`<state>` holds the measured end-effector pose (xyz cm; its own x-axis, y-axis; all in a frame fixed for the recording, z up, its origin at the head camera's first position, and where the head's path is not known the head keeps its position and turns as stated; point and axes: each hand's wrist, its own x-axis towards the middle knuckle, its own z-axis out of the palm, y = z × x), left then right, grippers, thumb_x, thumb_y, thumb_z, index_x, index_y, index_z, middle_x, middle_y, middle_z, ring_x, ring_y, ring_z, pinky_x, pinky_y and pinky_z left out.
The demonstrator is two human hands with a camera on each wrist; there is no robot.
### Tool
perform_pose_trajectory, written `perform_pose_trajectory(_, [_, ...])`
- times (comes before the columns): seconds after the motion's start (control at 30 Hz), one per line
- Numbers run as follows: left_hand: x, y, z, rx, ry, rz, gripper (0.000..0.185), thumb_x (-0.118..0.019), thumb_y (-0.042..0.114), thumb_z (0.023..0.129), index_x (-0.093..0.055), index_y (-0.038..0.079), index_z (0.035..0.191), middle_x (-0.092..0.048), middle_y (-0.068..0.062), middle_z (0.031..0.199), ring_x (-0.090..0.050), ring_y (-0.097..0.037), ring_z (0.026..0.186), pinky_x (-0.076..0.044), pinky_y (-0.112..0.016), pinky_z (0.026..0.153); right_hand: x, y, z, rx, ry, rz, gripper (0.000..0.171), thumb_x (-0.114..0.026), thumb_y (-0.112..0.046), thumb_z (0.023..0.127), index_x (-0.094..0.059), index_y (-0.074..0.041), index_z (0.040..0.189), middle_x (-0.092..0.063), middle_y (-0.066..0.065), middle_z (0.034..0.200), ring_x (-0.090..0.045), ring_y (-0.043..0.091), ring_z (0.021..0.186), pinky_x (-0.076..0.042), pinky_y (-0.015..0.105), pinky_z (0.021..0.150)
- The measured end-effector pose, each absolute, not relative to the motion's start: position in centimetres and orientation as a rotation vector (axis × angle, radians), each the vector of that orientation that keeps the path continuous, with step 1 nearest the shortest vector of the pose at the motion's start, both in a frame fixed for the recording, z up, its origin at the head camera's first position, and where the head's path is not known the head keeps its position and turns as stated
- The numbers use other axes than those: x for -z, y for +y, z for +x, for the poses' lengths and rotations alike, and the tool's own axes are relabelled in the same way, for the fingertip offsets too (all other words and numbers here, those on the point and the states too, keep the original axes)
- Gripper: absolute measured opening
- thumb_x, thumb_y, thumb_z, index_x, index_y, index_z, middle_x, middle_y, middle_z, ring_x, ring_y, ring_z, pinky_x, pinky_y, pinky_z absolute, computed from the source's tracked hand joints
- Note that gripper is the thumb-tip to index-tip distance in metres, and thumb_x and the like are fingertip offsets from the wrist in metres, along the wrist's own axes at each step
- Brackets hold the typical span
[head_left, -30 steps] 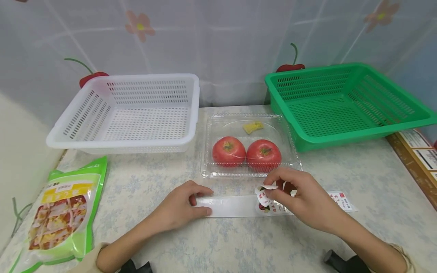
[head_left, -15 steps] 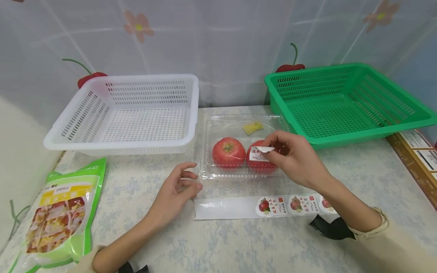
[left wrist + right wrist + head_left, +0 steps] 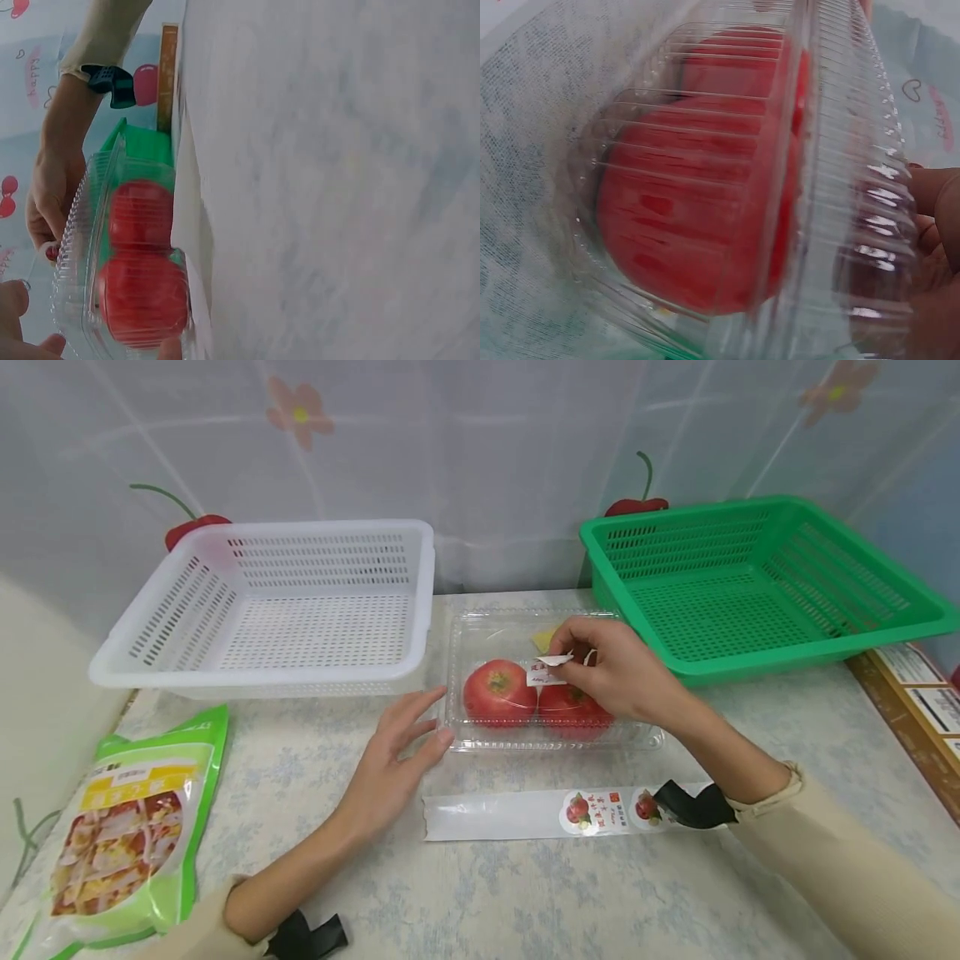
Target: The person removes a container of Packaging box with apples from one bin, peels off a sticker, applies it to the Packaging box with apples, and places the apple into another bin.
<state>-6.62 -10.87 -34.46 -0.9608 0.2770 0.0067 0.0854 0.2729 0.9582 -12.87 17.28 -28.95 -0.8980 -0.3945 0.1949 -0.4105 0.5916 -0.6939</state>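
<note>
A clear plastic clamshell box (image 3: 480, 635) (image 3: 75, 262) (image 3: 780, 180) sits mid-table with two red tomatoes (image 3: 501, 692) (image 3: 142, 300) and a small yellow packet inside. My right hand (image 3: 600, 672) hovers over the box lid and pinches a small peeled sticker (image 3: 546, 670) between thumb and fingers. My left hand (image 3: 397, 752) lies with straight fingers against the box's left front corner. A backing strip (image 3: 525, 814) with more stickers lies in front of the box.
A white slotted basket (image 3: 150, 660) stands at the back left, a green basket (image 3: 885, 627) at the back right. A green snack bag (image 3: 127, 827) lies at the front left. A brown ledge with labels (image 3: 915, 685) runs along the right edge.
My right hand peeled a sticker off the strip and carried it up over the box lid. My left hand let go of the strip and moved to the box's left corner.
</note>
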Motion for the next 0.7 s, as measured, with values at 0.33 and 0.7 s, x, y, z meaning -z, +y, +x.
perform_pose_trajectory(0.33, [34.3, -10.3, -8.4, -1.86, 2.373, 0.403, 0.038, -0.063, 0.025, 0.098, -0.058, 0.017, 0.135, -0.038, -0.006, 0.146, -0.053, -0.027, 0.124, -0.049, -0.045, 0.097, 30.0, 16.8, -13.0, -1.154, -2.779, 0.725, 0.013, -0.068, 0.007, 0.086, -0.063, -0.005, 0.091, -0.063, 0.007, 0.086, -0.056, 0.021, 0.079, -0.048, 0.035, 0.07])
perform_pose_trajectory(0.7, [34.3, -10.2, -9.2, -1.882, 2.264, 0.337, 0.038, -0.067, 0.015, 0.095, -0.059, 0.008, 0.131, -0.041, -0.002, 0.146, -0.049, -0.031, 0.127, -0.053, -0.041, 0.093, 30.3, 16.6, -12.8, -1.128, -2.796, 0.677, 0.022, -0.07, 0.003, 0.087, -0.056, -0.003, 0.104, -0.062, 0.008, 0.096, -0.058, 0.022, 0.083, -0.049, 0.036, 0.073])
